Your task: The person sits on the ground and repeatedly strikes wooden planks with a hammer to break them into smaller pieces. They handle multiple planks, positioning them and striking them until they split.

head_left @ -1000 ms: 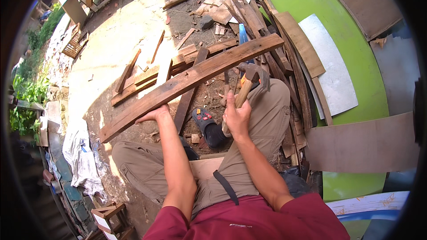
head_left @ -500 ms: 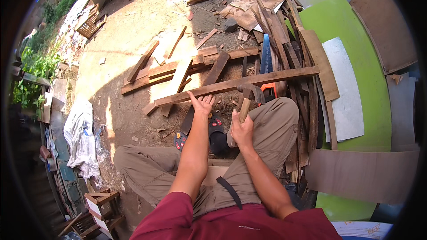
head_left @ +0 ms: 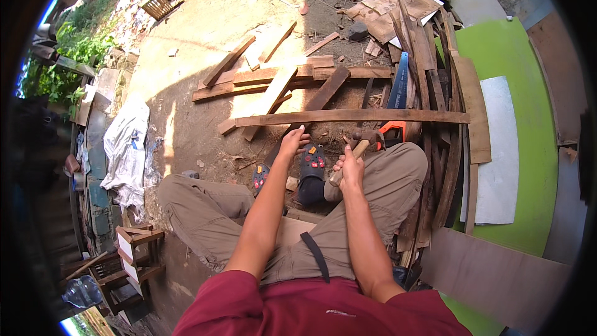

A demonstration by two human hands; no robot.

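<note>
A long wooden beam (head_left: 348,116) lies crosswise in front of me, its left end by other wood pieces and its right end on the wood stack. My left hand (head_left: 295,142) is just below the beam, fingers loosely apart and holding nothing; whether a fingertip touches the beam, I cannot tell. In my right hand (head_left: 351,169) is a hammer (head_left: 342,176), gripped by its wooden handle. The hammer's dark head points up and right, above my right knee. Behind it lies a handsaw (head_left: 398,84) with a blue blade and an orange handle.
Several wooden strips (head_left: 261,74) lie crossed on the dirt ground ahead. A pile of long boards (head_left: 429,149) runs along my right, beside a green panel (head_left: 528,149). At left are a white sack (head_left: 126,149) and a small wooden frame (head_left: 134,255).
The beam has swung from a slant to nearly level. My left hand has come off its underside, palm turned inward. The hammer has tipped to the right and sits lower, apart from the beam.
</note>
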